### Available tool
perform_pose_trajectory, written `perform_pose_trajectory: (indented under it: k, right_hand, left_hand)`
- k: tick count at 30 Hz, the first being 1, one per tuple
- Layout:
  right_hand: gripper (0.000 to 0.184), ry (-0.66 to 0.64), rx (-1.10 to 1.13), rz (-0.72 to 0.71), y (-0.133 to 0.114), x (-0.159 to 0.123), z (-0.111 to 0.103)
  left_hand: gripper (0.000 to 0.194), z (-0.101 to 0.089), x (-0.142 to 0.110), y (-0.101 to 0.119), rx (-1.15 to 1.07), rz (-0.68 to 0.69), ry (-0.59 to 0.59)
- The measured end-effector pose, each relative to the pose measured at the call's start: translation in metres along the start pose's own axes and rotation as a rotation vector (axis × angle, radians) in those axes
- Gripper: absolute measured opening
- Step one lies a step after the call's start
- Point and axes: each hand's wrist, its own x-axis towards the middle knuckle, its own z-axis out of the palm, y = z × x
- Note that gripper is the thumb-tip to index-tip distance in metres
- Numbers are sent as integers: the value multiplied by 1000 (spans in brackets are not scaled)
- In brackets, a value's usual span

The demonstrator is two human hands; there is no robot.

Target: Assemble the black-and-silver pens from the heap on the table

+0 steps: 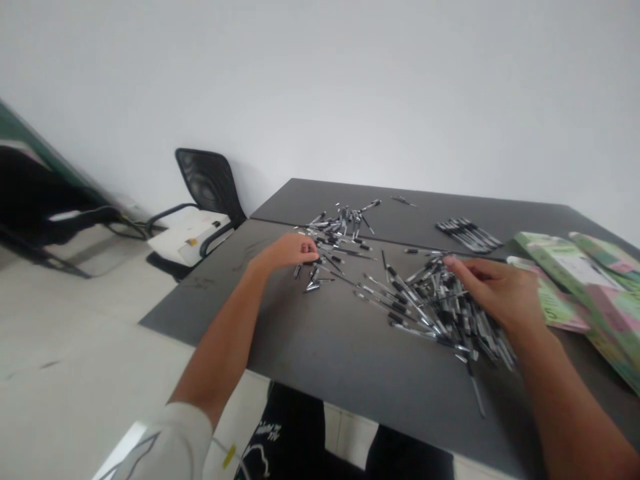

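Observation:
Many black and silver pens lie scattered on a dark grey table (320,347). My left hand (293,251) reaches to the far-left heap of pen parts (340,230), fingers curled together on a small piece I cannot make out. Over the big pile of pens (440,303) on the right hovers my right hand (493,285), its fingers stretched toward the pens and touching the top of the pile; nothing shows in its grip.
A neat bundle of pens (467,233) lies at the table's back. Green and pink boxes (585,280) stack at the right edge. A black office chair (205,190) with a white box on its seat stands left of the table.

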Motion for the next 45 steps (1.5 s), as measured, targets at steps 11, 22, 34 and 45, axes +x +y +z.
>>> perform_pose_trajectory:
  k: [11,22,34,45]
  right_hand:
    - [52,-253,41,-136,-18,0,9]
    - [49,-329,60,-162,-23,-3,17]
    - [49,-339,39,-180,-18,-4,23]
    - [37,-381,115,-305,-44,-8,40]
  left_hand:
    - [28,-19,-9,-15,35,-42,-198]
    - [23,-20,-12,-26,90,-89,-230]
    - [22,-16,-10,-34,114,-137,-239]
    - [18,-19,-12,-26,93,-74,-145]
